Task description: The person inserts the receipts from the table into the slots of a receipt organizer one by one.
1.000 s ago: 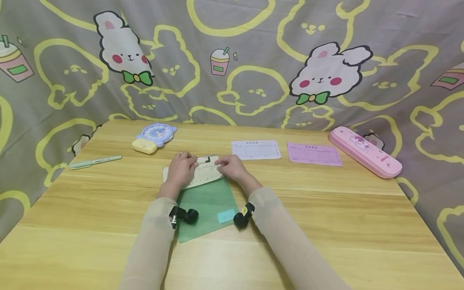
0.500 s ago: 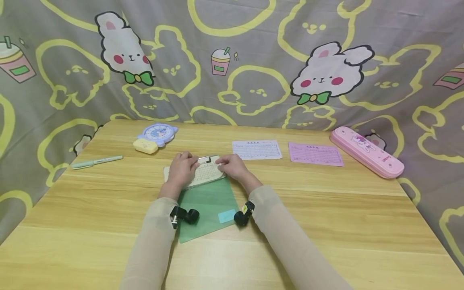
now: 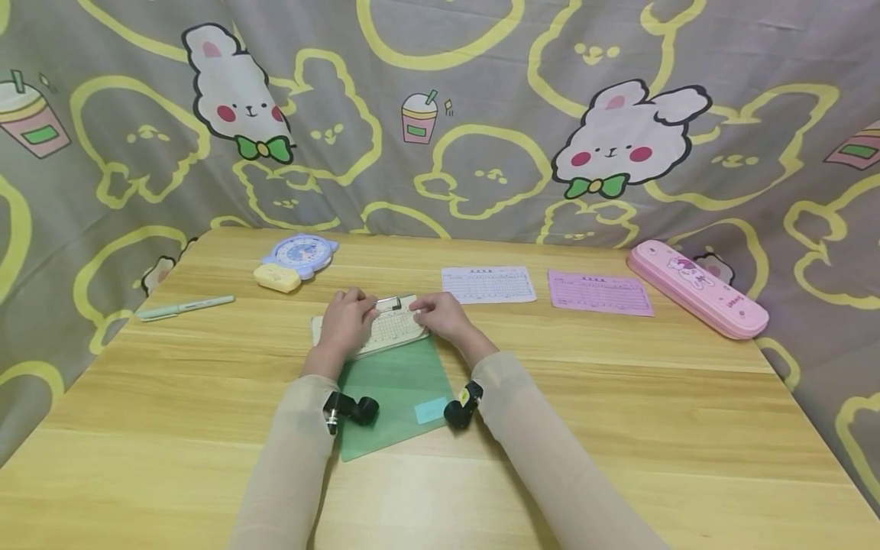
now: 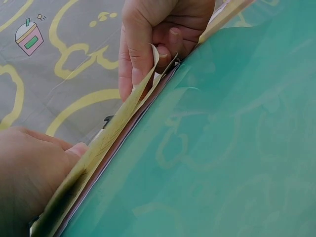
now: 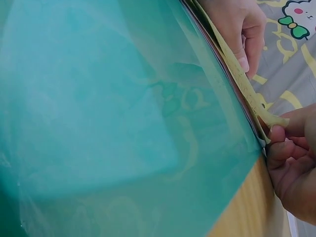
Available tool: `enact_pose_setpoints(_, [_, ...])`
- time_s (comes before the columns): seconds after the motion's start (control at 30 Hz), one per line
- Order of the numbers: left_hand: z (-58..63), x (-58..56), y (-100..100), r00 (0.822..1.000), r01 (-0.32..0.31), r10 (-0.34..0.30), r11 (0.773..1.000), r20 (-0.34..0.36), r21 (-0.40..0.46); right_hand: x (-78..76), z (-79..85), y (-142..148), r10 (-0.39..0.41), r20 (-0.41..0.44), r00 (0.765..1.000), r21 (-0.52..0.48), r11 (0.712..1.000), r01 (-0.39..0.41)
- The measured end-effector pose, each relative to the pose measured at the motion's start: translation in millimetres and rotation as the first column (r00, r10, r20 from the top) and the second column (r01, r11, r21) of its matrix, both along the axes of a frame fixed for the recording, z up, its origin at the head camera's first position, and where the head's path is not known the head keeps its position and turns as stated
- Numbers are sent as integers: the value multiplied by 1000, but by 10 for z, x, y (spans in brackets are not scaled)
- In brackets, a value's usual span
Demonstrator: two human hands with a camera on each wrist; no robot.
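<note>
Right hand [image 3: 443, 315]: fingers pinching curled corner of thin, cream, grid-printed paper [image 3: 393, 328]. Left hand [image 3: 346, 325]: at slim metal clip [image 3: 389, 304], cannot tell if gripping. Paper over far end of smooth green plastic sheet [image 3: 385, 386]; rectangular blue label [image 3: 431, 411] nearer; wood-grained tabletop [image 3: 619, 428].

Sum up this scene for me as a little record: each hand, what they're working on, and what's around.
Left hand: on the cream printed sheet, beside the metal clip
Right hand: pinches the sheet's right end
Underneath: green board, its near part uncovered
Left side: green pen, blue clock-faced item, pale-yellow block
Right side: white slip, purple slip, pink case
Surface: wooden table
Backdrop: grey cartoon-print cloth
</note>
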State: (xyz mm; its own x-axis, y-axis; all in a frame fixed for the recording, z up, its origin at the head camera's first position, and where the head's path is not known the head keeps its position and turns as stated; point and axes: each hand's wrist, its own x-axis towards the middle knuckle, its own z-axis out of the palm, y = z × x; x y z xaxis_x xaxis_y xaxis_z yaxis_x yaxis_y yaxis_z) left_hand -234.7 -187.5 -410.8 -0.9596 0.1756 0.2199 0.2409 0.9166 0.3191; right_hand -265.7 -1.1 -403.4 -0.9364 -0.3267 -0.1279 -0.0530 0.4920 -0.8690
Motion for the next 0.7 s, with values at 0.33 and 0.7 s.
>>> enact_pose_setpoints(0.33, [10,21,17,1000,-13,13,999,3,50,84,13,93,90,-74,993,-4,996,-91])
enact_pose_setpoints(0.7, [-1,16,-1,1000,-15,15,998,-3,68,199,19,229,147,6,989,-107,983,-146])
